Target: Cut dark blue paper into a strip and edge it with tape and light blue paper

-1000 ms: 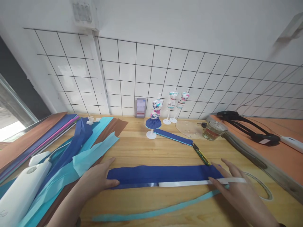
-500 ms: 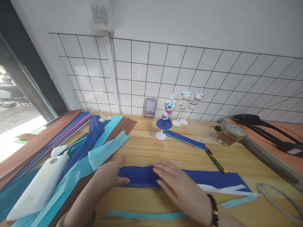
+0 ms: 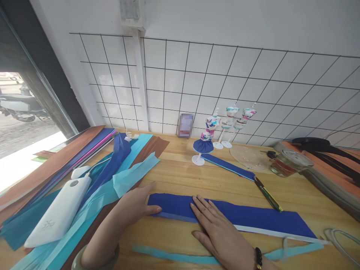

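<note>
A long dark blue fabric strip (image 3: 253, 217) lies flat across the wooden table, with a white strip (image 3: 270, 231) along its lower edge at the right. My left hand (image 3: 139, 202) is open at the strip's left end, the thumb resting on the fabric. My right hand (image 3: 215, 228) lies flat on the middle of the strip, fingers spread. Below it runs a narrow light blue strip (image 3: 174, 256), partly hidden under my right hand and wrist.
Fabric pieces and a white power bank (image 3: 60, 212) cover the left side. Behind stand small mannequins (image 3: 208, 131), a folded blue strip (image 3: 227, 166), a cutter knife (image 3: 268, 194) and a glass jar (image 3: 289, 163). A clear ring (image 3: 344, 243) lies at the right.
My right hand has flattened onto the blue fabric with its fingers spread. The white strip now lies straighter along the fabric's edge. The whole view has shifted a little.
</note>
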### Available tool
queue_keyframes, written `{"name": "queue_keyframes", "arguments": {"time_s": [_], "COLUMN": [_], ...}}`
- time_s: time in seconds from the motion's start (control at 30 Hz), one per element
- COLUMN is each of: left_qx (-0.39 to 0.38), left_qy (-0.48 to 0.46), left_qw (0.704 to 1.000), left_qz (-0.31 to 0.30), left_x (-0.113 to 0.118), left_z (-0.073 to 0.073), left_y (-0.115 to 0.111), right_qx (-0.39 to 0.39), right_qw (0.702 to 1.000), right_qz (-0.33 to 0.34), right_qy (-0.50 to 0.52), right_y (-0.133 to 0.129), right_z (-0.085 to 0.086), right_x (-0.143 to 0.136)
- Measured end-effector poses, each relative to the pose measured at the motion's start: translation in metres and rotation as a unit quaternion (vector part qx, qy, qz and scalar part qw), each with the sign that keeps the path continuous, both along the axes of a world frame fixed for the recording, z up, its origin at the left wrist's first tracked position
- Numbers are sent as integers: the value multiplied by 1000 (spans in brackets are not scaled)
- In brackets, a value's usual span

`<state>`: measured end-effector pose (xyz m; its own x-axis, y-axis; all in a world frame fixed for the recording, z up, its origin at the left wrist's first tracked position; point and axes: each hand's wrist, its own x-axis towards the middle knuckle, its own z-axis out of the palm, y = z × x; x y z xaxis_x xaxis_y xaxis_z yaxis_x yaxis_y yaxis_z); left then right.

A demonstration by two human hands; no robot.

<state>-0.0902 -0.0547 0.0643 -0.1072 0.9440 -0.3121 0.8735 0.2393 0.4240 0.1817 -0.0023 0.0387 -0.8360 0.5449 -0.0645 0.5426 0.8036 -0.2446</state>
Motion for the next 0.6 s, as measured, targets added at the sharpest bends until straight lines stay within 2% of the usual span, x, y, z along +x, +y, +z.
{"name": "queue_keyframes", "arguments": {"time_s": [0.17,0.4,0.53,0.6], "left_qx": [-7,-9,-5,9], "left_qy": [-27,-32,-22,-27], "left_qw": [1000,999,1000,999], "left_qz": [3,-13,2,16], "left_x": [-3,-5,-7,-8], "left_z": [2,-3,-6,-8], "left_y": [0,2,1,0], "right_qx": [-16,-53,-76,-73], "right_qw": [1000,998,994,991], "right_qz": [-12,-17,-25,-51], "right_qy": [0,27,70,104], "right_y": [0,3,6,11], "right_z": [2,3,8,13], "right_x": [0,3,14,27]}}
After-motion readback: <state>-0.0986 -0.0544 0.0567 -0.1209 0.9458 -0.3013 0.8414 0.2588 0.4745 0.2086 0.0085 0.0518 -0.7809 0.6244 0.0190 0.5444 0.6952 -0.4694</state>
